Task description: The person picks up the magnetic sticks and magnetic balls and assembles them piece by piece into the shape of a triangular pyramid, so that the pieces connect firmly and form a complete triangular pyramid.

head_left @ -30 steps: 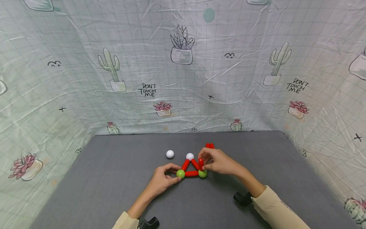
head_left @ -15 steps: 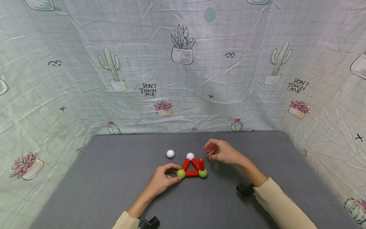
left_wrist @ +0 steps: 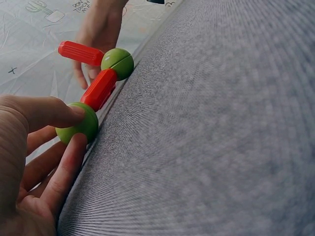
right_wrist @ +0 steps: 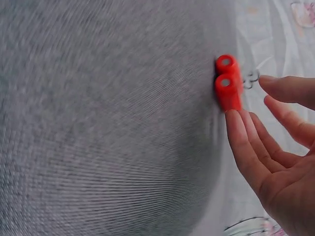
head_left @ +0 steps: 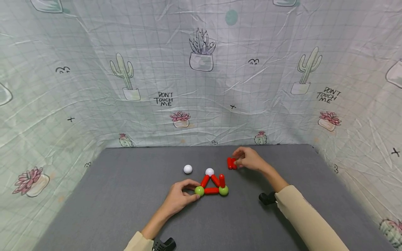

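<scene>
On the table lies a triangle of red magnetic rods (head_left: 211,190) joined by balls. A white ball (head_left: 209,172) is at its far corner, and green balls (head_left: 199,190) form the near corners. My left hand (head_left: 180,196) pinches the left green ball between thumb and fingers, as the left wrist view confirms. From the right green ball (head_left: 223,190) another red rod (head_left: 222,180) stands upright. Two loose red rods (right_wrist: 227,84) lie side by side with grey discs in their ends. My right hand (head_left: 249,158) is beside them, fingers near the closer rod and thumb apart.
A loose white ball (head_left: 187,169) sits left of the triangle. The grey table (head_left: 141,170) ends at a printed cloth (head_left: 201,104) hanging behind and at the sides.
My right hand has left the upright rod and moved back and right to the two loose rods. The left hand stays on its green ball.
</scene>
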{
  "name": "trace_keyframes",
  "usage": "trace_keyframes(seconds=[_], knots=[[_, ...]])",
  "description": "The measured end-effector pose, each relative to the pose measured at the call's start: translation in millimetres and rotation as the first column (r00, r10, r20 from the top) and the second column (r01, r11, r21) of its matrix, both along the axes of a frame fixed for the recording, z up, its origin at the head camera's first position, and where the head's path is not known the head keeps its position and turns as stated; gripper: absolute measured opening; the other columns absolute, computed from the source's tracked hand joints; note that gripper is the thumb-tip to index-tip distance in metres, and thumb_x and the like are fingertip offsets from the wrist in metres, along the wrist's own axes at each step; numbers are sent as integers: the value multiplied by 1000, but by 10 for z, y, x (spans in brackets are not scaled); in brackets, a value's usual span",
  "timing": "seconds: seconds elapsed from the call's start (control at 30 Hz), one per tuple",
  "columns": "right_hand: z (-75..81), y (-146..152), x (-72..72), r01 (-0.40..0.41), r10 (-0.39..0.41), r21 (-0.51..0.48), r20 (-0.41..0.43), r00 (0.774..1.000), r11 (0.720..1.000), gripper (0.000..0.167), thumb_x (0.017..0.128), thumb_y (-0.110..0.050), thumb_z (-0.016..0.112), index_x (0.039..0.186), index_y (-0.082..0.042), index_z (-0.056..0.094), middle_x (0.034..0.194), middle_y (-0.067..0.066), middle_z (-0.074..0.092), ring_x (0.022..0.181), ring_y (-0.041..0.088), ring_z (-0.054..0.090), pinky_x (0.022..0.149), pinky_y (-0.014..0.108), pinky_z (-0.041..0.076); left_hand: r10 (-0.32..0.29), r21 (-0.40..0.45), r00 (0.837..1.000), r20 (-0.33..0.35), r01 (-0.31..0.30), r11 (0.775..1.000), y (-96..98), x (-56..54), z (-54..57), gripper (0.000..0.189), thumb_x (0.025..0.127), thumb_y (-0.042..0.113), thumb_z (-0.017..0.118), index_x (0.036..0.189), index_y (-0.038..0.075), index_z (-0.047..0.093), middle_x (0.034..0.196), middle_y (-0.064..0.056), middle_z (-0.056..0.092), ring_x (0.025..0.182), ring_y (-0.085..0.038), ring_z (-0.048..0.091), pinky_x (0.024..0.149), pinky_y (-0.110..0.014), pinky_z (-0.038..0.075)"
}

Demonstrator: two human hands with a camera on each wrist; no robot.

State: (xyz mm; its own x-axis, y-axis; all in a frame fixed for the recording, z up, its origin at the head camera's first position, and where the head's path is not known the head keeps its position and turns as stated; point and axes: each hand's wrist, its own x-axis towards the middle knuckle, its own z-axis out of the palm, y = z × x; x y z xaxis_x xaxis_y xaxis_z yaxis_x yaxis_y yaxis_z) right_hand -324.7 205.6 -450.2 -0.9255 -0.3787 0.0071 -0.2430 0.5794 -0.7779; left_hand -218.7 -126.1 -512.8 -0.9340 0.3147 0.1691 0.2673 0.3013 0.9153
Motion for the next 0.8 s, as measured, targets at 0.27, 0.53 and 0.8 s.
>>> trace_keyframes(seconds=[0.27,0.53,0.8], knots=[[-102,24,-63,31,-32,28,47,998,999,41,97,-13,70,133,4,62,126,25,67,104,28,68,77,36,62,7,1,1000,9,-7,1000,10,7,13,33,82,9,85,114,16,76,105,-9,77,77,-7,70,63,-21,56],[-155,29,-100,35,-37,36,36,999,999,39,94,-9,71,130,5,65,123,26,67,102,28,68,75,35,61,-6,5,1000,14,6,1000,15,13,30,34,83,10,85,116,11,75,107,-13,77,79,-10,71,63,-21,55],[-155,33,-95,49,-49,5,65,997,999,34,92,-6,73,123,4,64,112,22,67,88,21,67,75,36,61,-9,21,1000,10,8,1000,14,19,24,35,83,9,84,117,9,75,109,-16,76,77,-10,70,62,-20,54]])
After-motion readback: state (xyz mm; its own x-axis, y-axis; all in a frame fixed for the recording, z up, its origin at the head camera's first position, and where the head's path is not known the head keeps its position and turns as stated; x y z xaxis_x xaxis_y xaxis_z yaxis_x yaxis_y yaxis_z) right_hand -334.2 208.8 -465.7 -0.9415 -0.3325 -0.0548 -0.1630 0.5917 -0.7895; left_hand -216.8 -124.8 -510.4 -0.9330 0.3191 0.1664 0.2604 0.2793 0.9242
